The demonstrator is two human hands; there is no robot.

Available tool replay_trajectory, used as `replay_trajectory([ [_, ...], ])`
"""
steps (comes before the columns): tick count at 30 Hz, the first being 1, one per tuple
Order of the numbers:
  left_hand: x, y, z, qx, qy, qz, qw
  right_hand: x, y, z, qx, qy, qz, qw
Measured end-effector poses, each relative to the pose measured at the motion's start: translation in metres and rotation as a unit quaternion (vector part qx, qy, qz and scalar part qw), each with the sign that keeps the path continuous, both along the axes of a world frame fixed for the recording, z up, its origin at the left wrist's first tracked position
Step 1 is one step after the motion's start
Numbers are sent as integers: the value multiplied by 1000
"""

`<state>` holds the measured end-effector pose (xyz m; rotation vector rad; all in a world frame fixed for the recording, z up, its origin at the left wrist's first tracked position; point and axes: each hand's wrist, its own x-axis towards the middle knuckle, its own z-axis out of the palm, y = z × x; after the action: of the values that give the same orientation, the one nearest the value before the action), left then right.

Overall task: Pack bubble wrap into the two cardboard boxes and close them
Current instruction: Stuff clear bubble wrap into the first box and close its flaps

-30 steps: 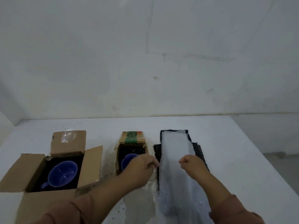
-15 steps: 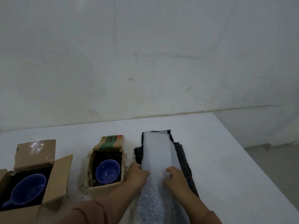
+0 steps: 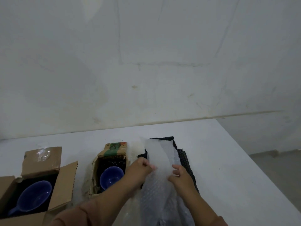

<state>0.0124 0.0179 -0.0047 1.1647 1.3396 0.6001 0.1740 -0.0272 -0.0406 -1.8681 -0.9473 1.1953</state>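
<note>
Two open cardboard boxes sit on the desk [image 3: 228,160]: a big box [image 3: 40,160] by the left edge and a small box [image 3: 114,150] in the middle. Each holds one blue cup [image 3: 35,194] [image 3: 111,176]. One strip of bubble wrap [image 3: 160,154] lies on one dark sheet [image 3: 184,159], nearer the right edge. The left hand [image 3: 140,170] and right hand [image 3: 180,176] curl their fingers around the strip's two sides, pinching it.

No legible text in view. Far flap of centre box [image 3: 114,150] has green/orange print w/ lettering, too blurred to read.
</note>
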Motion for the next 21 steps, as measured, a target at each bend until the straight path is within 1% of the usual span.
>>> replay_trajectory([
  [2,-10,4,15,1,-48,14,999,-2,3,14,9,85,-12,996],
  [4,-21,8,27,17,-54,30,998,-5,6,27,11,189,-9,982],
  [5,-27,9,33,28,-59,38,997,-8,8,34,24,227,1,974],
  [6,-32,11,37,37,-76,46,995,-12,9,41,48,238,12,970],
  [7,-37,12,41,42,-101,54,993,-16,10,47,76,220,26,972],
  [9,-48,13,50,63,-137,42,988,-25,11,62,120,138,56,982],
  [11,-56,11,60,108,-90,-2,990,-33,13,78,151,22,85,985],
  [13,-62,10,70,166,-9,-20,986,-39,15,92,178,-109,91,974],
  [14,-64,9,74,197,29,-12,980,-42,15,99,198,-154,84,964],
  [15,-67,9,78,223,50,4,973,-43,16,105,224,-175,77,956],
  [16,-70,9,80,244,49,21,968,-43,18,111,246,-175,76,950],
  [17,-73,8,83,254,30,36,966,-43,19,118,260,-152,78,950],
  [18,-76,9,86,245,-16,45,968,-44,20,126,264,-110,82,955],
  [20,-84,9,92,200,-134,31,970,-48,22,141,254,13,98,962],
  [21,-88,10,92,174,-177,9,969,-50,25,146,254,71,101,959],
])
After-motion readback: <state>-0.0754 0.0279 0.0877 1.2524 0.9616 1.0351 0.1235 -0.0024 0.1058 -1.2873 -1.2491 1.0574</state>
